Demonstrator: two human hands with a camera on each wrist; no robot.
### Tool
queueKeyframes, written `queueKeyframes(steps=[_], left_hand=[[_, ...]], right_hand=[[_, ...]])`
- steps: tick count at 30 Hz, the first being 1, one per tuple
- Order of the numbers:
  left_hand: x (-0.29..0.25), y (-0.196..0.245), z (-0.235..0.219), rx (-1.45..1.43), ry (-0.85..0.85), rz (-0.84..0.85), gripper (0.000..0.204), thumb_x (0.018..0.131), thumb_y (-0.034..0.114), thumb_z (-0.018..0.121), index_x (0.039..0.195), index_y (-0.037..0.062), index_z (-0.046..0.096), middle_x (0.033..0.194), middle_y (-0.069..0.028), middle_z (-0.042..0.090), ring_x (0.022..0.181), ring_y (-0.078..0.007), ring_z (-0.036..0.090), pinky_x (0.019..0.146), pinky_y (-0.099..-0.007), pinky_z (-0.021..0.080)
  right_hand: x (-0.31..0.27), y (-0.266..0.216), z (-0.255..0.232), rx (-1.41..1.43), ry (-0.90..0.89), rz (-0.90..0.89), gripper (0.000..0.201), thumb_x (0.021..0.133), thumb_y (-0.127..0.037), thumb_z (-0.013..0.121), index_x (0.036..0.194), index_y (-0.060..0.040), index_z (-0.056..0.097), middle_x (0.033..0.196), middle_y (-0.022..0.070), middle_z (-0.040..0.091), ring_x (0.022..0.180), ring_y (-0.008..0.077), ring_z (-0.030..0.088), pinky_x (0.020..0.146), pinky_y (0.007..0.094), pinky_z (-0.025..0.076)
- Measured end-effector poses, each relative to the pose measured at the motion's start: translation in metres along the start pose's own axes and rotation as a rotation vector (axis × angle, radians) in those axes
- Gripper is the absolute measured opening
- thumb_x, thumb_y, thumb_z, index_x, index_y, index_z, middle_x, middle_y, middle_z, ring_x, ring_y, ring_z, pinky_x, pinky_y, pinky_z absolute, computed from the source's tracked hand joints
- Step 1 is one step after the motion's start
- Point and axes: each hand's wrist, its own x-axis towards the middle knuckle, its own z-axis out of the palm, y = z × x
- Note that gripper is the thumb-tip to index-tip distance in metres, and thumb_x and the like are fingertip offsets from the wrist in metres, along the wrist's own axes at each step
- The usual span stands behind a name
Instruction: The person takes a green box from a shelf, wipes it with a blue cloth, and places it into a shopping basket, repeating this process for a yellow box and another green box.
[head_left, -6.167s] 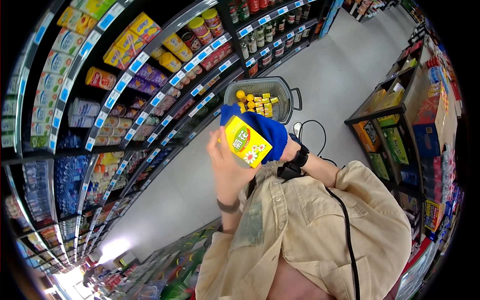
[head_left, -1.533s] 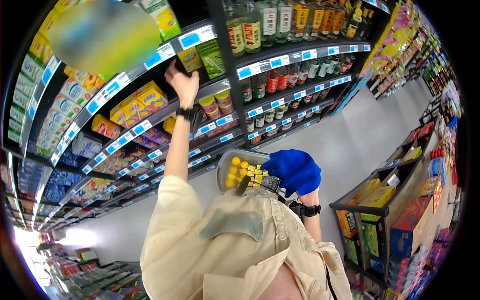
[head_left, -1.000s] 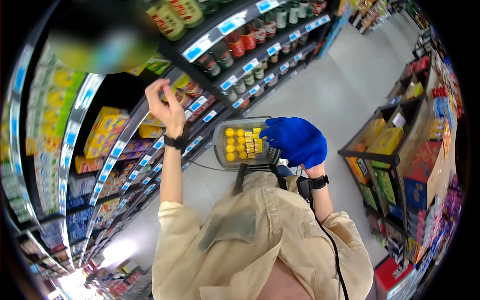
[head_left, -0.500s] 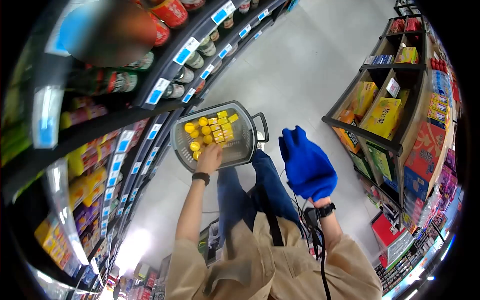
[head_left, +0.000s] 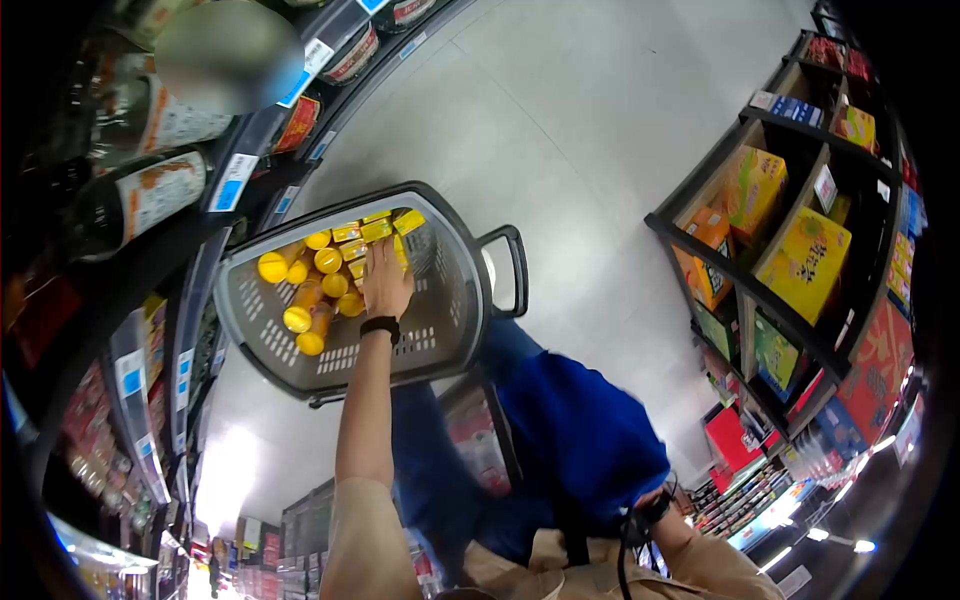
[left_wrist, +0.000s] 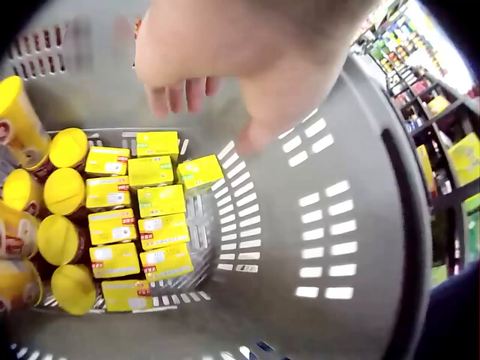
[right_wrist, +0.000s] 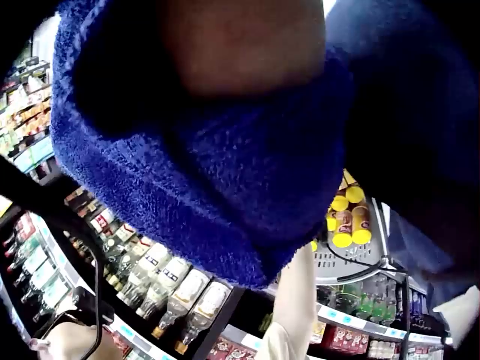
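In the head view my left hand [head_left: 388, 282] is inside a grey basket [head_left: 455, 350], over small yellow boxes [head_left: 352, 250]. The left wrist view shows this left hand [left_wrist: 225, 67] above the boxes [left_wrist: 161, 201], fingers loosely bent, gripping nothing. Beside the boxes are yellow-lidded canisters [left_wrist: 64, 191], some upright and some tilted. A blue cloth [head_left: 590, 425] covers most of my right hand [head_left: 650, 492], hiding its fingers. Up close, the right wrist view shows the fuzzy cloth [right_wrist: 247, 180] around that hand [right_wrist: 244, 49].
Shelves of bottles [head_left: 160, 195] run along the left. On the right stands a display rack [head_left: 750, 275] holding yellow boxes [head_left: 808, 262] and an orange box [head_left: 705, 255]. The basket's handle [head_left: 518, 270] sticks out over the grey floor [head_left: 520, 130].
My left hand has come down from the shelf into the basket, and across it from the canisters to the boxes. The blue cloth has moved lower and nearer my body. The basket appears larger.
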Motion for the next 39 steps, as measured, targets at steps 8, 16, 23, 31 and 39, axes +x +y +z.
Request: queueKeyframes(steps=[8,16,23,31,39], left_hand=[[0.087,-0.019,0.122,0.359,-0.011,0.054,0.049,0.079,0.02,0.074,0.125,0.0051,0.066,0.135,-0.0179,0.057,0.13,-0.0343,0.05,0.11,-0.0441,0.04],[0.09,-0.06,0.138,0.173,0.12,0.073,0.043,0.075,0.022,0.077,0.113,0.0063,0.064,0.113,-0.0129,0.063,0.108,-0.0363,0.063,0.087,-0.0455,0.055],[-0.028,-0.003,-0.023,-0.434,0.059,-0.067,0.048,0.076,0.027,0.079,0.113,-0.002,0.069,0.107,-0.021,0.072,0.098,-0.0306,0.071,0.083,-0.0393,0.057],[-0.235,0.018,-0.229,-1.085,-0.091,-0.345,0.033,0.088,0.007,0.072,0.119,-0.0043,0.069,0.098,-0.0048,0.073,0.084,-0.0097,0.065,0.074,-0.0262,0.053],[-0.393,0.116,-0.381,-1.362,-0.086,-0.031,0.045,0.089,0.016,0.071,0.127,-0.0063,0.064,0.112,-0.0084,0.071,0.099,-0.0135,0.065,0.087,-0.0285,0.052]], right_hand=[[0.053,0.042,-0.005,0.028,0.148,0.234,0.078,0.095,-0.048,0.052,0.159,-0.0094,0.027,0.161,0.0139,0.035,0.145,0.0334,0.037,0.119,0.0494,0.029],[0.063,0.057,-0.003,0.0,0.102,0.238,0.08,0.093,-0.042,0.058,0.159,-0.0075,0.027,0.16,0.0137,0.037,0.143,0.0321,0.039,0.118,0.0467,0.031],[0.017,0.038,0.004,-0.052,-0.055,0.119,0.083,0.091,-0.036,0.064,0.158,-0.0059,0.027,0.159,0.0136,0.038,0.142,0.031,0.041,0.117,0.0444,0.033],[-0.071,-0.009,0.004,-0.169,-0.446,0.047,0.086,0.088,-0.03,0.071,0.158,-0.004,0.027,0.158,0.0134,0.04,0.141,0.0297,0.043,0.116,0.0417,0.035],[-0.091,-0.053,0.059,-0.252,-0.991,0.099,0.09,0.086,-0.023,0.077,0.158,-0.0021,0.027,0.157,0.0133,0.041,0.139,0.0284,0.045,0.115,0.0391,0.037]])
